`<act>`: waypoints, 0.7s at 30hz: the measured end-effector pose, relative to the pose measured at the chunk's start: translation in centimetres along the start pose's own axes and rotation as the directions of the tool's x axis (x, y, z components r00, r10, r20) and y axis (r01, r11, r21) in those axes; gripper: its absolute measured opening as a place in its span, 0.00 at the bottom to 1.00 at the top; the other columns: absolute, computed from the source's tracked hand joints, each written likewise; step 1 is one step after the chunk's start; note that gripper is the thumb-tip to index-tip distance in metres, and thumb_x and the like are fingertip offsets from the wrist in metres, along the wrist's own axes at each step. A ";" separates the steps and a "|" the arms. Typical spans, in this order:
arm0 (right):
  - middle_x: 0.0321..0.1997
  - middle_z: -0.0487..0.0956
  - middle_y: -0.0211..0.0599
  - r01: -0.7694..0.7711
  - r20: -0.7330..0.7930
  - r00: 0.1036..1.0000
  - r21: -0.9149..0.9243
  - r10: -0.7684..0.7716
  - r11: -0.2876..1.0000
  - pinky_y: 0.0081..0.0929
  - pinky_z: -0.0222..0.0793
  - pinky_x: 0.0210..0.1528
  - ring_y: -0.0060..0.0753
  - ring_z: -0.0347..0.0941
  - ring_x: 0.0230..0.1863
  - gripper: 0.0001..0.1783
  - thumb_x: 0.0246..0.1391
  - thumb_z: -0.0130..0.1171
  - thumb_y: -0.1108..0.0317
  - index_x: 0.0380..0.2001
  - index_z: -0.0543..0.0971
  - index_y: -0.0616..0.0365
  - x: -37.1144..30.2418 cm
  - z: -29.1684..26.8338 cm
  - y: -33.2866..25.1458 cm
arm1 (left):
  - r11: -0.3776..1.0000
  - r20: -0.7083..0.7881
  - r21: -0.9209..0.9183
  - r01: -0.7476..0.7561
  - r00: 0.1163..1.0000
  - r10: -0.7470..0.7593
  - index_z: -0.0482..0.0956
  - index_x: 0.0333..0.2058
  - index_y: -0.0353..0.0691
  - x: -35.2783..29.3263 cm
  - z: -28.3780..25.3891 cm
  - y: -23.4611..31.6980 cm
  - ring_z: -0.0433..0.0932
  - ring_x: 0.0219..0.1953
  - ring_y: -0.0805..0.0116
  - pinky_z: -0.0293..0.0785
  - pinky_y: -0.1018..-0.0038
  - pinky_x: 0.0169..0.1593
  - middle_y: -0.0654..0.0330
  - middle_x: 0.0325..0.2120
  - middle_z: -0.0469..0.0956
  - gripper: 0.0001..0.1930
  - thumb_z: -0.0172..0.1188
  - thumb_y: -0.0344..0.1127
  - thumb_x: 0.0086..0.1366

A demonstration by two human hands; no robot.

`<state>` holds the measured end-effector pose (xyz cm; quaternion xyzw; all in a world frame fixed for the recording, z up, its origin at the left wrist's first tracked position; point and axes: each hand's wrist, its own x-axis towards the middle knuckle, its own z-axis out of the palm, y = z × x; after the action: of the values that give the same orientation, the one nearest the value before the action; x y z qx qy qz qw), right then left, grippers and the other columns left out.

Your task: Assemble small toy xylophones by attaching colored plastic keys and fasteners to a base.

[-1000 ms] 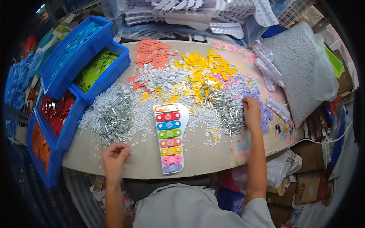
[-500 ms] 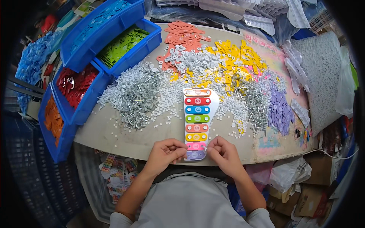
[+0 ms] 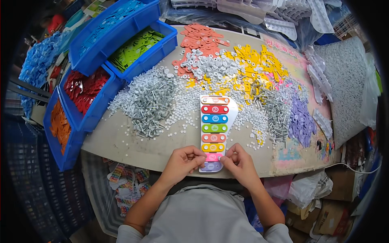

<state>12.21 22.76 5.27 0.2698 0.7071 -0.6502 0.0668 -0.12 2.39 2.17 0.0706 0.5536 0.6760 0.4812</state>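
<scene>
**Both hands now working at the near end of the toy xylophone**

The worktop (image 3: 121, 141) is carrying heaps of small parts: grey screws (image 3: 152, 103) on the left, white washers, yellow pieces (image 3: 259, 65) and orange pieces (image 3: 200, 38) farther back, purple ones (image 3: 302, 121) to the right. Blue bins (image 3: 117, 40) of coloured parts are lining the left edge.

The xylophone (image 3: 214, 127) is lying lengthwise in the middle, its coloured bars running from orange at the far end to purple at the near edge.

A second ago the hands were well apart, the right one out among the screws; since then both have been closing in on the toy's near end. The left hand (image 3: 182, 162) is pinching at the pink and purple bars, fingers curled shut on the xylophone's edge. The right hand (image 3: 241, 164) is doing the same from the other side, fingertips touching the last bars. In my judgement, a small part is being fitted there, though it is too small to make out.
</scene>
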 end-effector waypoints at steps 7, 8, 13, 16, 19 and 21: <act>0.20 0.73 0.19 -0.009 0.046 0.999 0.127 0.003 0.992 0.15 0.47 0.20 0.06 0.60 0.19 0.11 0.66 0.63 0.68 0.43 0.70 0.57 0.7 0.2 0.5 | 0.835 -0.063 0.543 -0.083 0.988 0.139 0.67 0.59 0.33 0.4 0.6 1.3 0.73 0.20 0.76 0.68 0.74 0.27 0.64 0.18 0.76 0.32 0.72 0.42 0.65; 0.19 0.72 0.19 -0.017 0.049 0.999 0.116 0.011 0.993 0.15 0.47 0.20 0.07 0.60 0.18 0.11 0.66 0.63 0.67 0.44 0.71 0.57 0.7 0.0 0.6 | 0.839 -0.037 0.542 -0.032 0.997 0.062 0.69 0.59 0.34 0.7 0.7 1.6 0.74 0.20 0.74 0.67 0.73 0.26 0.65 0.17 0.75 0.30 0.70 0.44 0.66; 0.18 0.74 0.21 -0.149 0.164 0.978 0.126 0.127 0.981 0.16 0.52 0.16 0.10 0.63 0.15 0.10 0.67 0.64 0.65 0.41 0.76 0.60 0.9 0.0 -0.4 | 0.774 0.085 0.632 -0.037 0.996 -0.021 0.64 0.62 0.32 1.9 -0.3 2.8 0.73 0.23 0.82 0.65 0.79 0.27 0.66 0.22 0.78 0.30 0.67 0.40 0.70; 0.20 0.76 0.24 -0.185 0.226 0.963 0.162 0.146 0.969 0.16 0.56 0.15 0.12 0.66 0.14 0.11 0.67 0.64 0.65 0.42 0.77 0.62 1.3 -0.6 0.1 | 0.915 0.257 0.402 -0.032 0.963 -0.080 0.58 0.65 0.32 3.3 -1.1 2.0 0.83 0.36 0.75 0.77 0.77 0.38 0.53 0.41 0.83 0.35 0.67 0.41 0.70; 0.20 0.76 0.25 -0.213 0.265 0.950 0.157 0.167 0.964 0.17 0.58 0.16 0.14 0.67 0.14 0.12 0.67 0.65 0.64 0.41 0.77 0.63 1.9 -0.5 -0.1 | 0.950 0.295 0.265 -0.162 0.952 0.080 0.58 0.65 0.32 3.9 -0.9 0.9 0.82 0.40 0.74 0.79 0.76 0.41 0.53 0.46 0.81 0.35 0.68 0.40 0.70; 0.20 0.76 0.25 -0.242 0.269 0.941 0.112 0.205 0.964 0.17 0.59 0.16 0.15 0.67 0.14 0.13 0.67 0.65 0.63 0.41 0.77 0.63 2.1 -0.5 -0.2 | 0.937 0.285 0.319 -0.142 0.957 0.048 0.59 0.65 0.32 3.6 -1.0 1.7 0.82 0.41 0.74 0.78 0.76 0.41 0.53 0.47 0.81 0.35 0.68 0.40 0.70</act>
<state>10.44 23.86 4.55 0.2667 0.6087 -0.7169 0.2109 -3.59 4.48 1.58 0.2708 0.5853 0.5780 0.5000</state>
